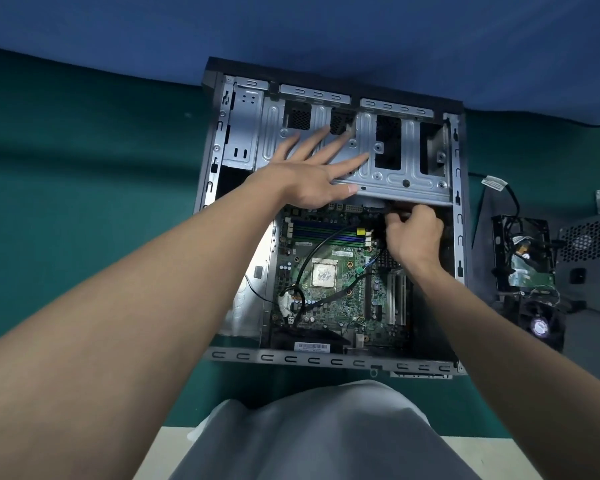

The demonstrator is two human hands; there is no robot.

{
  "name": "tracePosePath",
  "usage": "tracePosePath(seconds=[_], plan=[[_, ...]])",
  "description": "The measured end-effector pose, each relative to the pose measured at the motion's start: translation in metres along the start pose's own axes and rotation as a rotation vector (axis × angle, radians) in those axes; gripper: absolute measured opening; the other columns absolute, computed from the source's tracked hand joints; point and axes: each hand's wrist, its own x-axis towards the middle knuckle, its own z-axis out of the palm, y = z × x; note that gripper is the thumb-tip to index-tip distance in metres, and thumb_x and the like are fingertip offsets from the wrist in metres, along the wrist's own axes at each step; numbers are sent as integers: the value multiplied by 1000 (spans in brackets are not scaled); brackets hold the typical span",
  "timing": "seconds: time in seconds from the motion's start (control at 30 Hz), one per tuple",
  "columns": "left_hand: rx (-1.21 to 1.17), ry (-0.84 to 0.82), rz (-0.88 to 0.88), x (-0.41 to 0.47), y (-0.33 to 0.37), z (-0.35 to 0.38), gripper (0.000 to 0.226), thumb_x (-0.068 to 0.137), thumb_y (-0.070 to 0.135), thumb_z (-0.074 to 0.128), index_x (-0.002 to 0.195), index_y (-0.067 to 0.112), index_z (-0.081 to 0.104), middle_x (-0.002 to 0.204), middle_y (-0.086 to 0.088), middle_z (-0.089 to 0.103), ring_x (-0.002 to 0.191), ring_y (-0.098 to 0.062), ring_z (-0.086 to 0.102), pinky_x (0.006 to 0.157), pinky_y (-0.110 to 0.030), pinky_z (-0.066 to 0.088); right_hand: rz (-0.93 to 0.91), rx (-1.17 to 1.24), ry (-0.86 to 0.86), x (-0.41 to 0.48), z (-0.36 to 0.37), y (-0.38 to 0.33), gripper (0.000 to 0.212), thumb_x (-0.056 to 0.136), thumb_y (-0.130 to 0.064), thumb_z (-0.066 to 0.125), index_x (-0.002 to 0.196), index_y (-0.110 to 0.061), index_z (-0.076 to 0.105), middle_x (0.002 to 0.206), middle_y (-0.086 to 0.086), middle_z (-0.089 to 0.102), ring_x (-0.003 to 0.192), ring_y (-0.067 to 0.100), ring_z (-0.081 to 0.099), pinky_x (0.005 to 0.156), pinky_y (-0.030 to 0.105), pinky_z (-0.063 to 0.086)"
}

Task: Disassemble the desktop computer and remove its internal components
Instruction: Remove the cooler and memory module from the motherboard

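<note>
An open desktop case [459, 237] lies flat on a green mat, its green motherboard [336, 296] exposed with a bare CPU [324, 276] at the centre. A silver metal drive cage [409, 168] spans the far half of the case. My left hand [312, 171] lies flat with straight, spread fingers on the cage, thumb at its near edge. Just below the cage's near edge, my right hand [413, 233] has its fingers curled round a black cable connector [392, 211]. A black cable [317, 251] loops over the board.
Removed parts sit on the mat to the right: a hard drive in its bracket [525, 258], a black fan [542, 323] and a grey power supply [593, 251]. A blue cloth [291, 29] covers the far side. My grey-clad lap [326, 434] is at the near edge.
</note>
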Motion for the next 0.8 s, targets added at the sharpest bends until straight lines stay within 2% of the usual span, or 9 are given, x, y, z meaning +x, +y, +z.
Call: tracePosePath(seconds=[0.1, 0.17, 0.23, 0.4, 0.5, 0.53, 0.6, 0.67, 0.8], plan=[[17, 8, -3, 1, 1, 0, 56, 93, 71, 17, 142, 61, -10, 154, 23, -25, 140, -7, -31, 111, -41, -21, -80, 88, -21, -14, -14, 4, 12, 92, -23, 60, 96, -13, 66, 95, 3, 68, 85, 16, 57, 76, 24, 42], [22, 10, -9, 0, 0, 1, 56, 93, 71, 16, 142, 61, -11, 154, 22, -26, 139, -6, -32, 110, -41, -21, -86, 198, -80, -27, -25, 6, 5, 92, -24, 61, 91, -21, 65, 94, -1, 70, 74, 10, 58, 63, 22, 43], [22, 15, -5, 0, 0, 2, 56, 93, 71, 15, 141, 62, -12, 154, 22, -27, 139, -6, -32, 109, -39, -22, -91, 284, -111, -43, -40, 10, 7, 91, -26, 62, 85, -29, 64, 89, -7, 69, 61, 3, 54, 52, 19, 37], [19, 33, -8, -6, 5, 1, 55, 93, 70, 15, 142, 61, -9, 156, 21, -23, 141, -6, -28, 111, -38, -18, -97, 531, -54, -75, -87, 23, 7, 87, -28, 67, 82, -33, 68, 78, -13, 70, 67, 6, 63, 59, 19, 46], [-10, 239, -35, -13, 31, 6, 58, 99, 56, 30, 152, 41, 12, 162, 6, 0, 148, -15, -4, 117, -40, -1, -68, 677, -33, -79, -112, 40, 9, 88, -21, 67, 82, -26, 70, 75, -7, 71, 68, 7, 65, 58, 18, 50], [-51, 372, -4, -16, 47, 10, 56, 101, 48, 37, 152, 29, 24, 160, 0, 17, 147, -19, 12, 117, -39, 8, -56, 707, -31, -79, -119, 47, 9, 88, -19, 66, 82, -25, 70, 74, -5, 71, 68, 7, 65, 58, 19, 51], [-148, 568, 106, -21, 86, 16, 48, 99, 36, 50, 143, 16, 45, 142, -6, 50, 132, -21, 41, 112, -36, 24, -52, 746, -18, -77, -131, 61, 12, 88, -15, 66, 81, -24, 70, 71, -4, 70, 67, 5, 65, 56, 17, 50], [-230, 546, 219, -22, 125, 23, 48, 96, 37, 55, 138, 15, 50, 128, -3, 60, 119, -18, 51, 106, -34, 35, -56, 764, -5, -74, -141, 75, 12, 88, -13, 65, 82, -21, 69, 68, -5, 69, 64, 3, 63, 56, 15, 49], [-151, 415, 391, -11, 175, 33, 63, 86, 52, 62, 138, 17, 51, 121, 0, 64, 112, -17, 52, 97, -32, 37, -29, 814, 15, -69, -153, 102, 10, 88, -10, 65, 82, -17, 69, 66, -2, 69, 62, 6, 61, 56, 18, 50]])
